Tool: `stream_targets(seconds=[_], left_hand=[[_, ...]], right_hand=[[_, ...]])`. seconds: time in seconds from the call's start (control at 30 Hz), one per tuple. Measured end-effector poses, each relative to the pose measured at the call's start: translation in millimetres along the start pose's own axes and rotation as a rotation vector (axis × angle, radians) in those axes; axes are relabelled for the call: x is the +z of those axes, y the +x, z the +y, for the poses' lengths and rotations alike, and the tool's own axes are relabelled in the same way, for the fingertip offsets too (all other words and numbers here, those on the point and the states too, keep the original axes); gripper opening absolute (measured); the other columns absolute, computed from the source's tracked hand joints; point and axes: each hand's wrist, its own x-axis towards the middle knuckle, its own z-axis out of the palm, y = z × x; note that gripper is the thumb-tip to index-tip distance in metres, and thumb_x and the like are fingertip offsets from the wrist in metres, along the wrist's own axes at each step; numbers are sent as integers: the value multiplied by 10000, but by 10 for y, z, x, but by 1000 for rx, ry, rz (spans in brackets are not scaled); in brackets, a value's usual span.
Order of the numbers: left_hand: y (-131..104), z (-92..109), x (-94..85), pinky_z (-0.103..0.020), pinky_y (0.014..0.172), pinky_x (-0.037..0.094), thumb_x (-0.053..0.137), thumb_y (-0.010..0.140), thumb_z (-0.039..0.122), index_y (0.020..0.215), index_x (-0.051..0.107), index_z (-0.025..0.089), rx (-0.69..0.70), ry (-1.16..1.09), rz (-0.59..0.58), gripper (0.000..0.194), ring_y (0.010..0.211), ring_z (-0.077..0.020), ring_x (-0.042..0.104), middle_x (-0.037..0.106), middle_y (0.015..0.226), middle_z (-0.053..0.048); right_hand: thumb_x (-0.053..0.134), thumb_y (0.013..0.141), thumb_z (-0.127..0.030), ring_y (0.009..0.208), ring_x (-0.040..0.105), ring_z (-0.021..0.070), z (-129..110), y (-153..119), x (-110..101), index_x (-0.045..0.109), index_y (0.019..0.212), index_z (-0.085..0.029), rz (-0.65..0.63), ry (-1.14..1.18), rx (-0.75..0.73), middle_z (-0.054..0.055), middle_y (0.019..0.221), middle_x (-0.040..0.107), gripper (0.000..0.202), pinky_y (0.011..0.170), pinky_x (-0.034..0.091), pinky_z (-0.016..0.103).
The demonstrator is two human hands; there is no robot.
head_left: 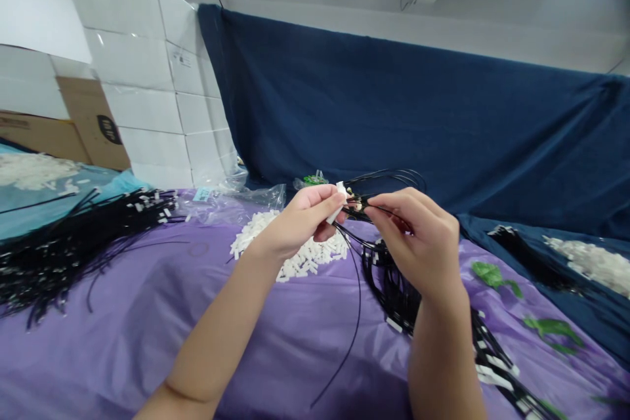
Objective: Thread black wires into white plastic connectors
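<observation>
My left hand (305, 213) is closed around a white plastic connector housing (335, 209), which stands tilted between thumb and fingers. From the right, my right hand (420, 230) pinches thin black wires (361, 200), whose ends meet the housing. How far the wire ends sit inside it, I cannot tell. More black wires loop above and below the hands, and one long black wire (358, 305) hangs toward the front. Behind and under my left hand lies a heap of small white plastic pieces (256, 233). Below my right hand is a bundle of black wires (388, 285).
Purple sheeting (147, 315) covers the table. A large bundle of black wires (63, 243) lies at left, near clear plastic bags (246, 200) and stacked white boxes (142, 79). A dark blue cloth (394, 105) hangs behind. More white pieces (590, 259) lie at far right.
</observation>
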Motion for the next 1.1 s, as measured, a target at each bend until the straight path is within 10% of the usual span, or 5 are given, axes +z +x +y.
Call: stream_targets(seconds=[0.23,0.47,0.73,0.93,1.1], left_hand=[[-14,32,-79,-147,379,238,666,853,372,785,588,135,-11,-27,29,258,441,-4,336,511,666,18],[14,46,-136,-139,377,236,665,858,349,753,561,141,-23,-110,44,255,440,-3,311,479,650,27],[9,60,-151,-123,368,244,709,825,318,789,595,114,-73,-253,45,236,416,7,348,497,634,23],[24,52,-150,-128,360,244,678,845,278,836,608,108,-115,-309,136,184,363,7,383,522,628,27],[64,46,-220,-120,359,252,649,858,239,877,624,99,-63,-361,204,143,376,8,383,503,650,32]], right_hand=[[700,831,-191,476,422,70,61,-81,-156,681,895,-216,29,346,303,-43,631,524,71,432,303,243],[745,765,-131,586,499,95,110,-68,-173,693,881,-211,87,319,292,-22,700,551,151,491,371,250],[760,738,-107,615,481,112,94,-22,-231,676,844,-225,61,150,28,3,782,594,179,532,380,285],[793,659,-80,725,537,183,19,3,-135,674,760,-231,236,-283,-512,14,733,654,218,699,410,378],[703,750,-58,663,566,126,-100,-20,49,652,786,-247,-19,-384,-540,-79,650,669,199,848,339,430]])
